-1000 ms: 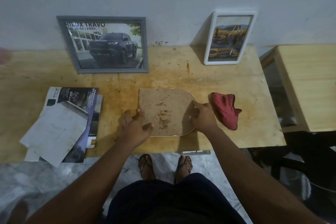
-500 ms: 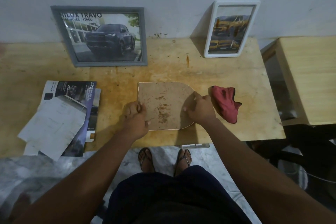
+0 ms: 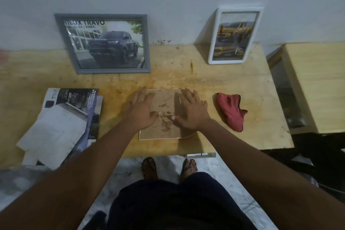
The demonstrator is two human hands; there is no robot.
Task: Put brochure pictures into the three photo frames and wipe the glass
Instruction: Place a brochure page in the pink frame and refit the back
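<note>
Hands have gone from gripping the edges to lying flat: left hand [image 3: 141, 110] and right hand [image 3: 190, 112] press, fingers straight and spread, on the stained brown backing of the face-down third frame [image 3: 164, 132], centre of the wooden tabletop [image 3: 242, 80]. Probably its back is being seated. Upper left, the grey rectangular frame [image 3: 113, 70] holds a dark pickup picture; upper right, the white plastic frame [image 3: 226, 61] holds a yellow car.

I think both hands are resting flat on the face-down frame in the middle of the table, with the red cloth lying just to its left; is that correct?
Not quite: the head view shows the red cloth lying to the right of the face-down frame, not its left. The left hand and right hand do rest flat on that frame.
</note>
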